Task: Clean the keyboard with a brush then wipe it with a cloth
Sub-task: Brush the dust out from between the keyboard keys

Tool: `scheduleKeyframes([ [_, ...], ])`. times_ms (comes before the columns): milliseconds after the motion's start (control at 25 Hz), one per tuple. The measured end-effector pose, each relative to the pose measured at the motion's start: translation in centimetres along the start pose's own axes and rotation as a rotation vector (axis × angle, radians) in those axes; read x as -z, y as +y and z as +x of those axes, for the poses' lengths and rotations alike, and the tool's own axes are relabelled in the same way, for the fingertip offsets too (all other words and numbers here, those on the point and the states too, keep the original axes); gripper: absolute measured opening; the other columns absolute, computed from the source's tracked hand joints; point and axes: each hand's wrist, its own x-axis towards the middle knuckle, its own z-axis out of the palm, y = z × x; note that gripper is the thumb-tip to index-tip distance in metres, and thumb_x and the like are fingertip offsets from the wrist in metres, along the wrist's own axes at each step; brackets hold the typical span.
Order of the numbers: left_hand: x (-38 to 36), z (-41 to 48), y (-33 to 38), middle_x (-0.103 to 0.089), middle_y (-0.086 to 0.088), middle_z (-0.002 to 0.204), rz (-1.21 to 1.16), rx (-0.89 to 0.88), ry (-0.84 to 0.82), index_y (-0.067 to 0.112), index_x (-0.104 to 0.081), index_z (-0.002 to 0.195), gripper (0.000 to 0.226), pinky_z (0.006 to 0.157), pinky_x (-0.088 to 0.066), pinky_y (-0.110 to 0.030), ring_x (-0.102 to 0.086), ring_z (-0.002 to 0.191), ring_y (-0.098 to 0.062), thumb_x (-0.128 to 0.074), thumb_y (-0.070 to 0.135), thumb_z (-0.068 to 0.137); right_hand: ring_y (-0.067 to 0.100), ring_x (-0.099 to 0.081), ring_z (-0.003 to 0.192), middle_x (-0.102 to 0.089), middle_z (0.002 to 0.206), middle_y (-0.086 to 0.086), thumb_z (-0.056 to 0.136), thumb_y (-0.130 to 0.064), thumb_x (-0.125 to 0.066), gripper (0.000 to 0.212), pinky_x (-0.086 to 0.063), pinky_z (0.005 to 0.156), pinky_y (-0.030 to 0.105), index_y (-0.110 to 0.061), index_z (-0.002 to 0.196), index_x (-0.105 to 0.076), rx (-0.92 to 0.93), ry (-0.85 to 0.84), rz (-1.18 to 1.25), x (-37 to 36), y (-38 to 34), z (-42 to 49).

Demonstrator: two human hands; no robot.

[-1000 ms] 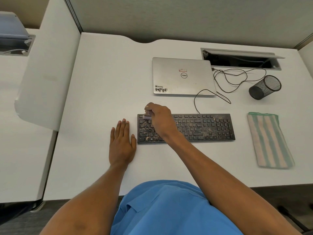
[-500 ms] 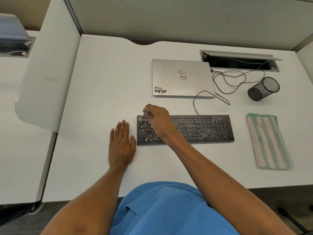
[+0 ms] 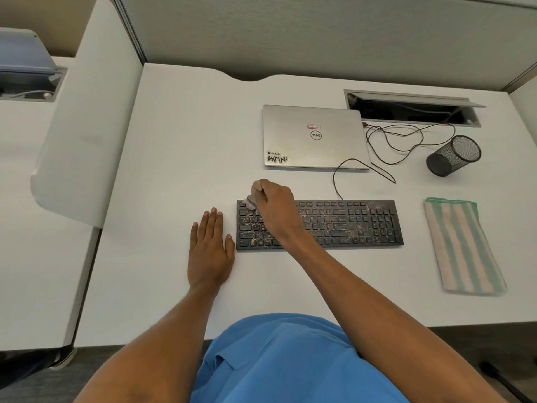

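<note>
Keyboard [image 3: 348, 222], black, flat, crumb-dusted, laid on white worktop [image 3: 180, 158] | small pale brush [image 3: 252, 199] gripped by right hand [image 3: 274, 207] at far-left keys | left hand [image 3: 209, 248] laid flat, fingers straight, beside keyboard | striped green-beige cloth [image 3: 462, 245] at right

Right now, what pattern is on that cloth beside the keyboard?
The cloth has lengthwise green and cream stripes, seen clearly in the head view.

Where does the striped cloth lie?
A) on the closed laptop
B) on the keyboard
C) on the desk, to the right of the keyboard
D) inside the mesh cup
C: the cloth lies flat on the desk, to the right of the keyboard and apart from it.
</note>
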Motion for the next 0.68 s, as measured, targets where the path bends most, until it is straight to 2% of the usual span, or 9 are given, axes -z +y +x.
scheduleKeyframes([
  [80, 0.0, 0.0, 0.0, -0.020, -0.004, 0.175, 0.005, -0.002, -0.002, 0.011, -0.025, 0.166, 0.065, 0.133, -0.006, -0.043, -0.011, 0.163, -0.017, -0.030, 0.035, 0.106, 0.012, -0.032, 0.060, -0.040, 0.070, 0.009, 0.104, -0.003, -0.043, 0.027, -0.037, 0.059, 0.007, 0.007, 0.079, -0.044, -0.010, -0.001, 0.034, 0.7, -0.4, -0.2],
  [160, 0.1, 0.0, 0.1, -0.020, -0.004, 0.175, 0.008, -0.004, -0.002, 0.011, -0.025, 0.167, 0.065, 0.133, -0.005, -0.042, -0.011, 0.163, -0.017, -0.029, 0.036, 0.106, 0.012, -0.034, 0.060, -0.041, 0.070, 0.015, 0.103, -0.002, -0.044, 0.026, -0.034, 0.055, 0.014, 0.007, 0.079, -0.044, -0.004, 0.058, 0.039, 1.1, -0.4, 0.2],
  [320, 0.1, -0.1, 0.0, -0.020, -0.004, 0.175, 0.007, -0.002, 0.000, 0.011, -0.025, 0.167, 0.065, 0.133, -0.005, -0.042, -0.010, 0.163, -0.017, -0.029, 0.036, 0.106, 0.017, -0.036, 0.065, -0.039, 0.067, 0.000, 0.103, -0.005, -0.043, 0.030, -0.036, 0.057, 0.013, -0.007, 0.073, -0.037, -0.001, 0.114, 0.031, 0.5, 0.3, 0.6],
  [480, 0.1, 0.0, 0.0, -0.019, -0.004, 0.175, 0.005, -0.003, -0.003, 0.011, -0.024, 0.167, 0.066, 0.133, -0.005, -0.042, -0.009, 0.163, -0.016, -0.028, 0.036, 0.106, 0.008, -0.040, 0.058, -0.037, 0.065, -0.005, 0.104, -0.007, -0.043, 0.032, -0.041, 0.058, 0.015, -0.009, 0.073, -0.037, -0.022, 0.069, 0.003, 0.3, 0.8, 0.3],
  [560, 0.1, -0.1, 0.0, -0.019, -0.004, 0.175, 0.010, -0.005, -0.003, 0.011, -0.024, 0.167, 0.066, 0.133, -0.006, -0.043, -0.010, 0.163, -0.017, -0.028, 0.037, 0.107, 0.005, -0.041, 0.055, -0.042, 0.065, 0.003, 0.104, -0.008, -0.044, 0.031, -0.040, 0.056, 0.012, -0.002, 0.073, -0.042, -0.039, 0.047, -0.014, 0.8, 0.5, 0.2],
  [600, 0.1, -0.1, 0.0, -0.019, -0.004, 0.175, 0.011, -0.006, -0.003, 0.010, -0.024, 0.167, 0.066, 0.133, -0.006, -0.043, -0.010, 0.163, -0.017, -0.028, 0.037, 0.107, 0.006, -0.038, 0.056, -0.046, 0.066, 0.012, 0.104, -0.006, -0.045, 0.029, -0.039, 0.054, 0.008, 0.003, 0.076, -0.046, -0.044, 0.052, -0.022, 1.1, 0.1, 0.1],
  [680, 0.2, -0.1, 0.1, -0.020, -0.004, 0.175, 0.012, -0.007, -0.002, 0.010, -0.025, 0.167, 0.066, 0.133, -0.006, -0.043, -0.011, 0.163, -0.017, -0.028, 0.037, 0.107, 0.014, -0.039, 0.061, -0.050, 0.072, 0.022, 0.103, -0.004, -0.045, 0.026, -0.038, 0.053, 0.004, 0.009, 0.081, -0.049, -0.034, 0.079, -0.003, 1.4, -0.4, 0.0],
])
